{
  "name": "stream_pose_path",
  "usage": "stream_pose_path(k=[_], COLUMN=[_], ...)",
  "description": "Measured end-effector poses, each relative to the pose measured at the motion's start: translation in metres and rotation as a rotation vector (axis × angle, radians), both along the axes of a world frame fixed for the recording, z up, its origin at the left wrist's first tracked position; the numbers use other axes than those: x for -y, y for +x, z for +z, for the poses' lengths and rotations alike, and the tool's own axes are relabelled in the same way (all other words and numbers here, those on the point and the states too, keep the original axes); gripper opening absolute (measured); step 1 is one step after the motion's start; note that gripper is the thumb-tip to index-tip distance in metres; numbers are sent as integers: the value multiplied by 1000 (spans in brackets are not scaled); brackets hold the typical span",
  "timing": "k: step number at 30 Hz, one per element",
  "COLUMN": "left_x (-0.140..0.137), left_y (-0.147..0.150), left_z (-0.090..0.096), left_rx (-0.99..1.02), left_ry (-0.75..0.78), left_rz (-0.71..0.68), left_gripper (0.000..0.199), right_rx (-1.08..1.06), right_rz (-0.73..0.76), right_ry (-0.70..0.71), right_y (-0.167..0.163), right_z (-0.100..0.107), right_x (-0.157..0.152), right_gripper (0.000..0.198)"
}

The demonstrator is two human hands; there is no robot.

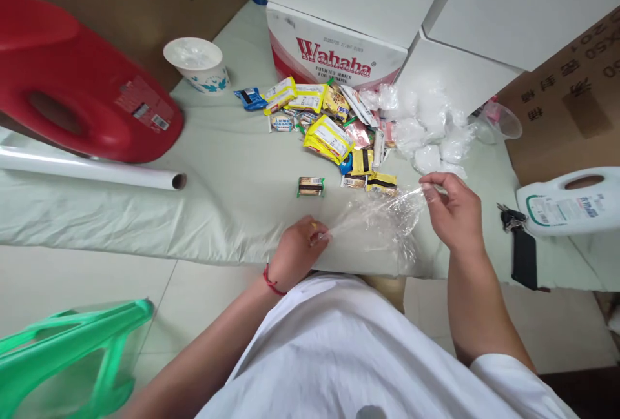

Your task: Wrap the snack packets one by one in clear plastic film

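Observation:
A clear plastic bag (387, 215) is stretched between my two hands, low over the front of the cloth-covered table. My left hand (301, 243) pinches one edge of it, a red cord on the wrist. Higher up, my right hand (453, 206) grips the opposite edge between thumb and fingers. Just beyond my left hand lies a small wrapped snack (310, 186), by itself. Behind the bag is a loose heap of wrapped snacks (329, 138) in yellow, blue and pink packets. Several white, plastic-wrapped bundles (431, 125) are piled to its right.
A red jug (87, 83), a paper cup (198, 65) and a white roll (92, 167) stand or lie at left. A Wahaha carton (334, 48) is behind. At right are a white bottle (571, 199), keys (511, 217) and a black phone (524, 257). A green stool (72, 354) is lower left.

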State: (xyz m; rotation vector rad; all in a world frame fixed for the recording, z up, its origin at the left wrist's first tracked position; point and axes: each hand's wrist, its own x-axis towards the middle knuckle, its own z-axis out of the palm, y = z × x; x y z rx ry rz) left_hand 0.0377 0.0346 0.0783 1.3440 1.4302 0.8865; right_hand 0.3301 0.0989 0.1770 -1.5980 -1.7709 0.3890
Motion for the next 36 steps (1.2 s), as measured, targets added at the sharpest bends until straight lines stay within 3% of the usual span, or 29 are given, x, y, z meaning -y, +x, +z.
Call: stream_pose_path(k=[4,7,9,11,14,18,21,24,27,29,31,33,36], left_x=[-10,-15,-16,-16,-19,-38,-55,-57,-38,-20,-6,1,0], left_y=[-11,-16,-17,-19,-28,-47,-57,-61,-56,-46,-30,-15,-5], left_z=[5,12,15,15,11,-3,-15,-16,-5,4,8,4,-10], left_rx=[497,833,865,800,602,293,115,-72,-300,-420,-466,-532,-602], left_ry=[-197,-343,-326,-278,-227,-277,-261,-24,418,741,943,997,966], left_rz=[271,438,542,617,580,350,298,441,531,326,-80,-372,-451], left_gripper=[28,40,40,37,30,21,23,32,36,44,54,55,40], right_rx=[-687,-921,-1017,-1082,-1121,-1011,-877,-850,-848,-844,-838,-830,-814], right_rz=[-152,-170,-143,-105,-61,-143,-258,-287,-281,-274,-267,-260,-255], right_ry=[-352,-555,-690,-809,-894,-822,-713,-664,-649,-649,-651,-650,-648], right_y=[-5,-14,-21,-26,-24,-12,-6,-7,-10,-12,-13,-14,-9], right_z=[-19,-31,-39,-45,-53,-69,-85,-97,-104,-105,-107,-108,-109], right_x=[2,13,24,32,33,7,-13,-20,-19,-18,-18,-20,-23], right_gripper=[32,45,47,46,45,47,44,42,41,41,40,41,42])
